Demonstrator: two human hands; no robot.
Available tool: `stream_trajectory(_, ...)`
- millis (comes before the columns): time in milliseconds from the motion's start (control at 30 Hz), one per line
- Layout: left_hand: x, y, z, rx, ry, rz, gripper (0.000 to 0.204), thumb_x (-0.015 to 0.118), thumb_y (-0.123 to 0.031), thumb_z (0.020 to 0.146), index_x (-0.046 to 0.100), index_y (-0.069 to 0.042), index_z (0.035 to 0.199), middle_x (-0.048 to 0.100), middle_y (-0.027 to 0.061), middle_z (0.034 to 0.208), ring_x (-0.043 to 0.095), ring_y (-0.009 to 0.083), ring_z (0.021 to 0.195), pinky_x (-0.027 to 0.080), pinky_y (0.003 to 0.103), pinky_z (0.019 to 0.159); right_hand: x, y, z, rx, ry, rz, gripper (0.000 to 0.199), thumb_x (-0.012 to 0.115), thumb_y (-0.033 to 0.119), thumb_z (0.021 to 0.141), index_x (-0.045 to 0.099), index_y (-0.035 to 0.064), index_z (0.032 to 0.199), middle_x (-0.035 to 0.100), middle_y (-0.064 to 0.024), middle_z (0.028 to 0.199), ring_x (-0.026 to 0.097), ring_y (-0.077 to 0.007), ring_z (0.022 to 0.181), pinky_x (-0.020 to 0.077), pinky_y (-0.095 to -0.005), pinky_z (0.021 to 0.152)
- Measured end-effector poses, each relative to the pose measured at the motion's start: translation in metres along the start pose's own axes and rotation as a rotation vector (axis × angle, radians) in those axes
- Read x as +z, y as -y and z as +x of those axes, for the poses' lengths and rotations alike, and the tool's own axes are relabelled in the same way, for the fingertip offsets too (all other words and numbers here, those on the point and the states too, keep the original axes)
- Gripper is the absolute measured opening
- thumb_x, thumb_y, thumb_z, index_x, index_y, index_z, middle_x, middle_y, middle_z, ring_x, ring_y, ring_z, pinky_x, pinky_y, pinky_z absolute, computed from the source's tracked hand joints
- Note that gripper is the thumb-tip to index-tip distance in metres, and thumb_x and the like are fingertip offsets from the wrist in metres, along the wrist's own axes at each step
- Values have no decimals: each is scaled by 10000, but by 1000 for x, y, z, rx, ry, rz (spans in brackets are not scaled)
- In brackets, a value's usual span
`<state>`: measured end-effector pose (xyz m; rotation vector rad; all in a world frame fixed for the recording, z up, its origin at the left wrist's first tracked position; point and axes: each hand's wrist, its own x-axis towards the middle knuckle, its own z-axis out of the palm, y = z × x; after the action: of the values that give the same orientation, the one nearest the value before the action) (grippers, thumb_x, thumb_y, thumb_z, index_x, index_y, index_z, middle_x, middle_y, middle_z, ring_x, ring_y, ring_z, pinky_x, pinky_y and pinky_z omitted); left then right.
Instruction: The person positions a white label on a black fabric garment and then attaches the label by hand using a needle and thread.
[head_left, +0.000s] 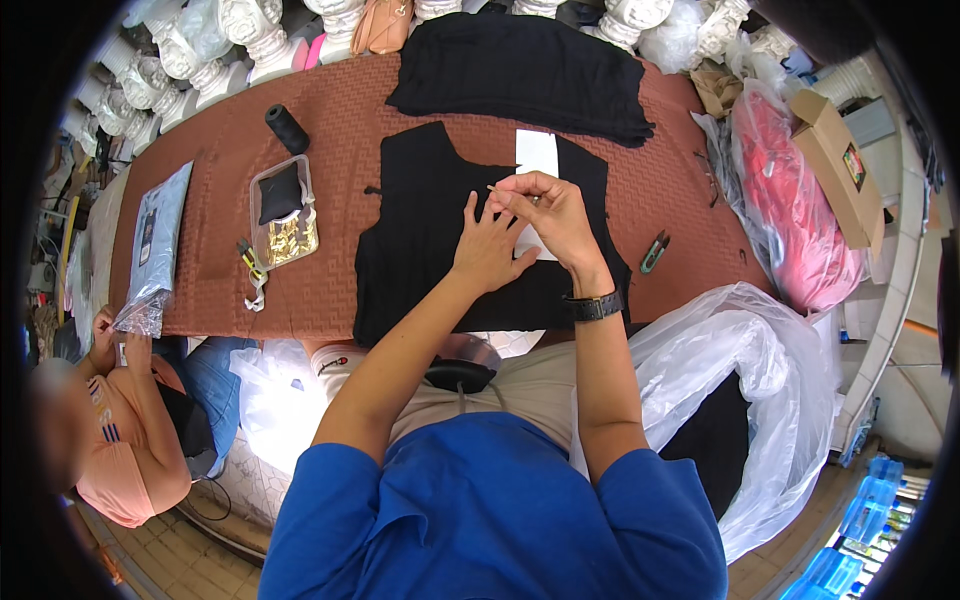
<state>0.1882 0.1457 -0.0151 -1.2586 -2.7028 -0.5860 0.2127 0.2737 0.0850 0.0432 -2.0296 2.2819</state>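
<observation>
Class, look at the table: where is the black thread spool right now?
In the head view the thread spool lies on the brown table to the person's left, just above the clear pouch and left of the black garment.

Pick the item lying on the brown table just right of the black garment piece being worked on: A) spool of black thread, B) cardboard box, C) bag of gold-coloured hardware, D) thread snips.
D: the thread snips lie on the brown table just right of the black garment piece; the spool and the hardware bag sit to its left.
</observation>
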Motion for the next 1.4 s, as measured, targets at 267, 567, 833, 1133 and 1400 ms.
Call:
stream_trajectory(267, 3, 1, -1, 24, -69, 17, 711, 609, -559, 908, 509, -98, 1440, 472, 144, 1488, 317, 400, 1435, 150, 658, 1181, -2, -2, -1, -57, -8, -93, 157, 701, 23, 938, 710, -39, 1082, 730, -92, 965, 686, -146, 894, 551, -294, 855)
stream_trajectory(567, 4, 1, -1, 24, -67, 9, 677, 624, -535, 902, 540, -87, 1402, 479, 159, 1475, 321, 396, 1434, 150, 658, 1181, -6, -5, -1, -25, -7, -94, 155, 694, 30, 944, 715, -41, 1080, 730, -93, 960, 687, -151, 888, 553, -301, 844)
stream_trajectory(833, 3, 0, 0, 29, -77, 9, 669, 625, -530, 902, 546, -85, 1395, 478, 172, 1469, 316, 395, 1435, 159, 664, 1174, -11, -10, -1, -24, 10, -128, 174, 707, 75, 950, 727, -13, 1098, 738, -79, 980, 689, -138, 902, 547, -297, 873)
stream_trajectory(1133, 1, -1, 0, 26, -65, 20, 656, 608, -531, 918, 547, -79, 1390, 490, 170, 1453, 318, 383, 1432, 156, 665, 1176, -13, -8, -3, -25, 5, -78, 169, 698, 16, 926, 722, -29, 1088, 731, -81, 982, 679, -139, 908, 545, -286, 855)
stream_trajectory(1400, 2, 0, 0, 34, -81, 25, 661, 607, -542, 918, 549, -81, 1388, 508, 151, 1424, 354, 348, 1403, 145, 664, 1181, -12, -7, -6, -1, -11, -97, 171, 693, -7, 912, 721, -30, 1078, 728, -81, 976, 681, -135, 885, 550, -278, 838)
